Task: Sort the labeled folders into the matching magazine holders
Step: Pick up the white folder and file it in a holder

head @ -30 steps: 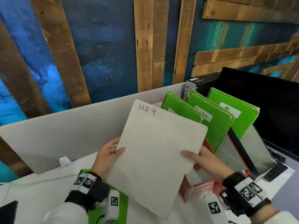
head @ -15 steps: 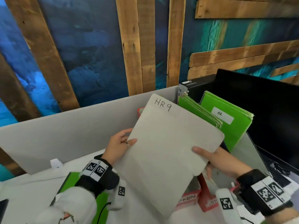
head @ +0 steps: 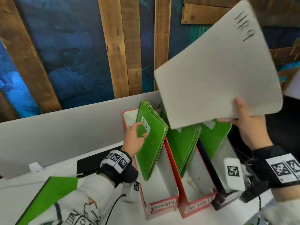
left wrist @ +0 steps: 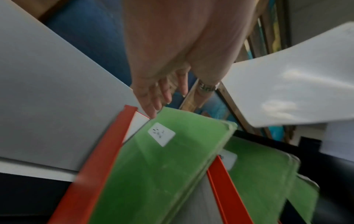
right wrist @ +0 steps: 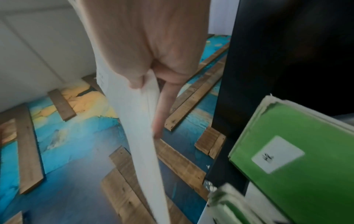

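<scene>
A pale grey folder marked "HR9" (head: 219, 78) (right wrist: 141, 136) is held high at the right, tilted. My right hand (head: 235, 114) (right wrist: 149, 94) pinches its lower edge, thumb in front and fingers behind. Below stand three magazine holders: a red one labelled ADMIN (head: 160, 207), a red one labelled SECURITY (head: 198, 207) and a dark one (head: 219, 202), each with green folders. My left hand (head: 138, 133) (left wrist: 164, 100) touches the ADMIN green folders (head: 152, 151) (left wrist: 162, 174) with straight fingers near their top. The HR green folders (head: 214, 138) (right wrist: 296, 159) sit just under the raised folder.
A green folder (head: 53, 192) lies on the white desk under my left arm, beside a black flat pad (head: 90, 164). A grey partition (head: 65, 127) runs behind the holders. A dark monitor (head: 285, 127) stands at the right.
My left hand has let go of the HR9 folder and moved onto the ADMIN green folders. The right hand has lifted the folder up and to the right alone.
</scene>
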Demonstrator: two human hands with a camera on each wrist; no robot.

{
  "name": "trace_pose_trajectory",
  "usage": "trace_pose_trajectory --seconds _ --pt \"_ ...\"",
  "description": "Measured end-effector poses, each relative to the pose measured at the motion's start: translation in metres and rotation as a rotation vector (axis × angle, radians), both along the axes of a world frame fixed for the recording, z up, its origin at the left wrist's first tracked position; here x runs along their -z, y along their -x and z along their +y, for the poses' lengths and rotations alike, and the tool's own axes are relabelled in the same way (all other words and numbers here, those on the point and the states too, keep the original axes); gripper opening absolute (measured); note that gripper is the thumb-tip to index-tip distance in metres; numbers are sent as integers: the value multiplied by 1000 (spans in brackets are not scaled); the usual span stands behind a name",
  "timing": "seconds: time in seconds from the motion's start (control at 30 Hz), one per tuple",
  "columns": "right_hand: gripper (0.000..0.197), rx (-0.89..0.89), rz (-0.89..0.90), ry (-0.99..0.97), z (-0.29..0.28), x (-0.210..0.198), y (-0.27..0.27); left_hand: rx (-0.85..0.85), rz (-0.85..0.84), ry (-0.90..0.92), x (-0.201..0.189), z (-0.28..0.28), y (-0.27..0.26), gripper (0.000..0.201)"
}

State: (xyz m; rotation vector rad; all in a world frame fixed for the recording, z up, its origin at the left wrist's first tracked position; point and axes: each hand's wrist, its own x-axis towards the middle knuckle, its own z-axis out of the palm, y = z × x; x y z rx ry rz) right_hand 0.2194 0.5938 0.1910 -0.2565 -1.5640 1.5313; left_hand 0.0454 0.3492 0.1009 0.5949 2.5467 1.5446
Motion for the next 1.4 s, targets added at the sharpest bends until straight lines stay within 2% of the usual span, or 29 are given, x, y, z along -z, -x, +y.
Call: trace_pose_trajectory --seconds 0.07,0.13,0.2,0.3,0.43,0.63,0.9,1.2,1.4 --pt "45 149 76 38 11 -3 1 156 48 164 4 19 -12 51" --pt "34 279 113 58 22 -1 2 291 34 304 6 32 -23 64" --pt "20 329 128 90 29 4 3 322 -20 336 5 41 -28 75" --pt "34 376 85 17 37 23 5 292 12 279 6 47 -29 87" --pt "43 361 -100 -36 54 60 12 302 35 277 12 50 -24 93" --pt "45 373 -332 -165 62 98 17 292 71 270 14 53 -18 87" --pt "33 357 -653 -297 67 134 25 281 73 230 18 53 -17 89" --pt "23 174 -1029 -363 66 146 44 283 79 223 19 53 -19 94" --pt "34 184 -1063 -507 60 143 45 305 65 219 16 50 -21 96"
